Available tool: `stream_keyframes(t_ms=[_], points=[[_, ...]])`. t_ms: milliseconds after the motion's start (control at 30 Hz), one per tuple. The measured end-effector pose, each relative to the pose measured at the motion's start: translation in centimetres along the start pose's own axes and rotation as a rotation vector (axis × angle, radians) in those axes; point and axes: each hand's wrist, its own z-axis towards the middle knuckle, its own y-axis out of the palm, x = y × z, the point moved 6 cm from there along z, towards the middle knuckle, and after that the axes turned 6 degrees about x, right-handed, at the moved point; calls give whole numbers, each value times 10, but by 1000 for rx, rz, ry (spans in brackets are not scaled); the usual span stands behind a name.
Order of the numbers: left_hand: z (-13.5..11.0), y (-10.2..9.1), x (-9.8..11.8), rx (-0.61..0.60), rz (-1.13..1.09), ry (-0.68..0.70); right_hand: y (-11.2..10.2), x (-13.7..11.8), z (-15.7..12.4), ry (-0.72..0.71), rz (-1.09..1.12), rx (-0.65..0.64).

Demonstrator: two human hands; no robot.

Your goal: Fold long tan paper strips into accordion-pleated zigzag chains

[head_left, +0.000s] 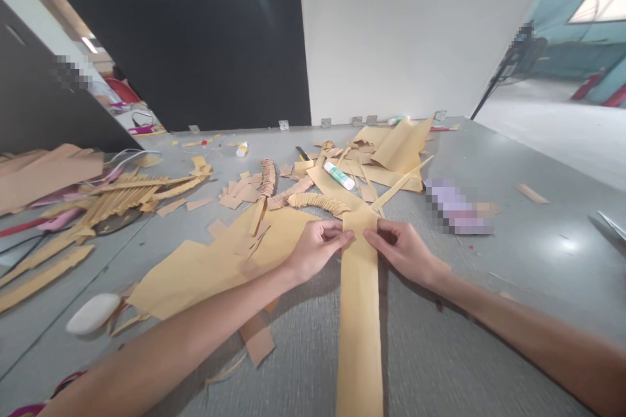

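A long tan paper strip (359, 313) runs from the near edge toward the middle of the grey table (489, 313). My left hand (317, 249) pinches its far end on the left side, fingers curled. My right hand (403, 247) pinches the same end on the right side. Just beyond the hands, the strip joins an accordion-pleated tan paper chain (317, 202) that curves off to the left.
Tan paper sheets (205, 267) lie to my left and a pile of scraps (391, 150) at the back. A glue stick (339, 176) lies behind the hands. A white oval object (92, 313) rests at near left. Folded strips (117, 199) are piled far left.
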Motion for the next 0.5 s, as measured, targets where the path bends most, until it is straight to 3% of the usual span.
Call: stream_keyframes(t_ms=[200,367,500], points=[[1,-6,-4,91,-28,-22,-3,-2,-1,19,34,28],[-5,7,5,-60,73,-2,-6,-4,0,-6,63,65],[-7,8,10,-35,144,39,-1,-9,-2,-96,-64,26]])
